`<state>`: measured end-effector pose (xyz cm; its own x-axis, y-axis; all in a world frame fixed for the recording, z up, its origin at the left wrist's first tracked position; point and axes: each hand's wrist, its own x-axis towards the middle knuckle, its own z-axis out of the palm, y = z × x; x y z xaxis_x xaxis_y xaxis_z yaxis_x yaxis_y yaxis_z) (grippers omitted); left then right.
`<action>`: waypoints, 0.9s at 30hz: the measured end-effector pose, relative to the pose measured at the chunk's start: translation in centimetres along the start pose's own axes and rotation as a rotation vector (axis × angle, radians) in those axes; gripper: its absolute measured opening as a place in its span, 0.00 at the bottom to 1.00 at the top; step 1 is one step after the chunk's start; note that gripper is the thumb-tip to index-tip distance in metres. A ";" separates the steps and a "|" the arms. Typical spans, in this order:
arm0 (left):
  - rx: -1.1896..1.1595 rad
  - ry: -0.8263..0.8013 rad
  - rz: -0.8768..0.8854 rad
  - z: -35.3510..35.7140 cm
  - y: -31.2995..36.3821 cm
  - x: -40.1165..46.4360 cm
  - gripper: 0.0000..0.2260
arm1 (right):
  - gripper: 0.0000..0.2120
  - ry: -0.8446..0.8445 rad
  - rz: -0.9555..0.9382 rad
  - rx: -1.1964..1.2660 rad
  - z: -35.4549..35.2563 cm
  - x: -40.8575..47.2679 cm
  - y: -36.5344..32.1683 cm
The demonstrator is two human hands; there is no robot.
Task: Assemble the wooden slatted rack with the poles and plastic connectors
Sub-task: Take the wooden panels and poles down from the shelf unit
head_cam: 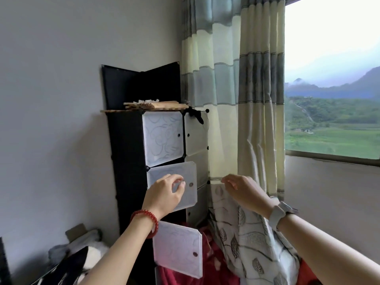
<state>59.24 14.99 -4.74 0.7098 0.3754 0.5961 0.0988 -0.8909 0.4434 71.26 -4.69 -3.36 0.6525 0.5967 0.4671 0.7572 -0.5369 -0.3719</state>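
A pile of wooden slats and poles (pixel 156 105) lies on top of a tall black cube cabinet (pixel 127 153), with several pale plastic connectors (pixel 146 101) on the pile. My left hand (pixel 164 195), with a red bead bracelet at the wrist, is raised in front of a half-open white cabinet door (pixel 190 194). Its thumb and fingers pinch a small clear plastic piece (pixel 179 183), apparently a connector. My right hand (pixel 241 191), with a white watch on the wrist, hovers level with it to the right, in front of the curtain. Its fingers are loosely curled and nothing shows in them.
A striped curtain (pixel 232 83) hangs right of the cabinet beside a window (pixel 333 79). A lower white door (pixel 177 247) stands ajar. Red fabric (pixel 209 262) and a leaf-print cloth (pixel 253 241) lie below. A cardboard box and bags (pixel 80 243) fill the lower left.
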 end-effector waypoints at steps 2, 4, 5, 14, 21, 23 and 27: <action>-0.009 0.004 -0.045 1.7 -2.0 4.0 0.10 | 0.14 -0.010 -0.013 0.013 1.7 4.4 1.5; -0.019 0.007 -0.074 3.2 -3.4 7.7 0.09 | 0.14 -0.015 -0.028 0.017 3.1 8.2 3.0; -0.015 0.004 -0.085 4.1 -4.1 9.5 0.09 | 0.14 -0.017 -0.032 0.019 3.9 10.2 3.8; 0.100 0.091 -0.114 11.3 -12.9 22.8 0.09 | 0.13 -0.023 -0.187 0.091 12.7 28.7 10.0; 0.254 0.176 -0.173 12.6 -18.3 36.3 0.10 | 0.14 0.005 -0.354 0.155 15.7 46.2 11.8; 0.324 0.179 -0.158 12.0 -19.0 39.5 0.11 | 0.14 0.019 -0.388 0.182 16.0 50.3 11.2; 0.498 0.241 -0.101 10.6 -20.1 44.9 0.12 | 0.13 0.076 -0.471 0.244 17.3 57.1 9.5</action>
<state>96.51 47.05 5.99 0.5064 0.4609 0.7288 0.5168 -0.8388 0.1714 116.22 34.55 5.88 0.2433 0.6900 0.6817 0.9581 -0.0616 -0.2796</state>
